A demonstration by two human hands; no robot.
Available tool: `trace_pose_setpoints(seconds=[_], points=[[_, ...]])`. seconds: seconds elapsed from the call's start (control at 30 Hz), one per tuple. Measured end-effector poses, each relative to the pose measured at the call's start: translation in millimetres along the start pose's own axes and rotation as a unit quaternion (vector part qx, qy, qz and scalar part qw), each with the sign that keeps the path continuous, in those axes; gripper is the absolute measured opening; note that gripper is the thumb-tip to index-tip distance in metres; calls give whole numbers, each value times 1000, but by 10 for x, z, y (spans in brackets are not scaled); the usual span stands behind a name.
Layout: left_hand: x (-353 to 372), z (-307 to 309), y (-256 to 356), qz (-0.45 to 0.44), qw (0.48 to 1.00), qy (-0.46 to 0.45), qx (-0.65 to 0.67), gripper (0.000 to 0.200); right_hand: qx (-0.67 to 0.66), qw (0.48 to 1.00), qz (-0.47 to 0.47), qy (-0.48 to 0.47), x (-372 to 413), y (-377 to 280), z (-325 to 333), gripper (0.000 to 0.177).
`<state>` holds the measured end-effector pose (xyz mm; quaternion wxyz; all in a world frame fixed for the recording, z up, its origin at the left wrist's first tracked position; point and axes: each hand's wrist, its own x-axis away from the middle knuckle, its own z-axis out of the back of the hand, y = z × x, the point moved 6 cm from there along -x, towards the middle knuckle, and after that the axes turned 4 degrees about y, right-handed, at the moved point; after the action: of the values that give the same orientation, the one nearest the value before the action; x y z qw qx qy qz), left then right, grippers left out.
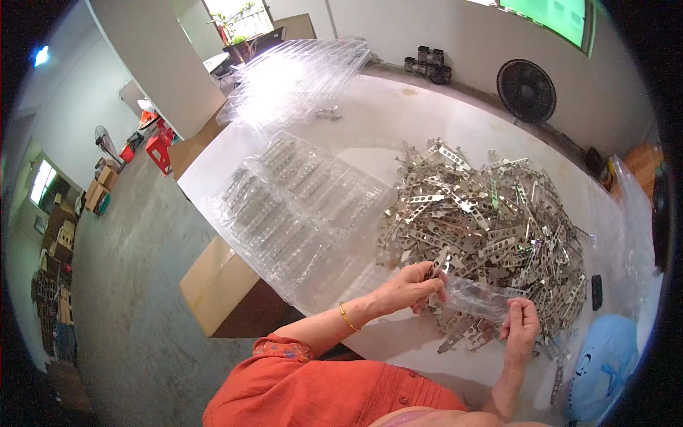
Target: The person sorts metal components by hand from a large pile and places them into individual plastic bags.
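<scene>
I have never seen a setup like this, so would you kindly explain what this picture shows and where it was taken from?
There is no robot here, only a person working with two bare hands. The one picture comes from a camera worn on that person's head, looking forward and down, so the person's own arms reach in from the bottom edge.

The left hand and the right hand hold a clear plastic piece between them, over the near side of a big pile of metal strips with holes. On the same white table lie clear plastic sheets, with a stack of clear plastic beyond them. A blue plastic bag and a small black object are at the right.
</scene>
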<state>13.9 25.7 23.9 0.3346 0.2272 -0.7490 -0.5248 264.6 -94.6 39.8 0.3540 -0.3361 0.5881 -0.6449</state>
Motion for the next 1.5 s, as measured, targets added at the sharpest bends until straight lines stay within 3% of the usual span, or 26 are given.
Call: trace_pose_setpoints(seconds=[0.17, 0.33, 0.43, 0.57, 0.6, 0.67, 0.7, 0.77, 0.97, 1.27, 1.4, 1.5], points=[[24, -68, 83, 20, 999, 1, -26, 21, 17, 1000, -1, 18, 38, -59, -77, 17], [5, 25, 99, 5, 998, 67, -8, 17, 5, 999, 29, 38, 49, -49, -45, 16], [-4, 48, 69, -13, 996, 86, 23, 16, 31, 994, 35, 97, 64, -101, 5, 16], [8, 54, 78, -19, 989, 117, 85, 13, -149, 981, -12, 120, 129, -83, -9, 21], [29, 44, 136, -19, 988, 126, 82, 13, -137, 981, -26, 131, 173, -36, -14, 21], [13, 32, 99, -39, 988, 117, 92, 12, -160, 986, -33, 41, 246, -9, -213, 22], [10, 11, 96, -35, 989, 111, 96, 12, -153, 986, -42, 49, 307, -16, -273, 22], [23, -49, 84, -25, 989, 100, 101, 12, -102, 993, -55, -21, 398, -47, -491, 24], [66, -145, 33, -31, 991, 83, 104, 13, -139, 988, -60, -13, 361, 1, -581, 22], [165, -77, 91, -48, 992, 96, 58, 13, -197, 978, -45, 44, 238, -26, -510, 14], [266, 18, 36, 17, 995, 92, -45, 12, -290, 951, -95, 50, 178, 55, -386, 12], [349, -29, -82, 17, 987, 23, -156, 14, -302, 946, -111, 42, 143, 83, -343, 12]])
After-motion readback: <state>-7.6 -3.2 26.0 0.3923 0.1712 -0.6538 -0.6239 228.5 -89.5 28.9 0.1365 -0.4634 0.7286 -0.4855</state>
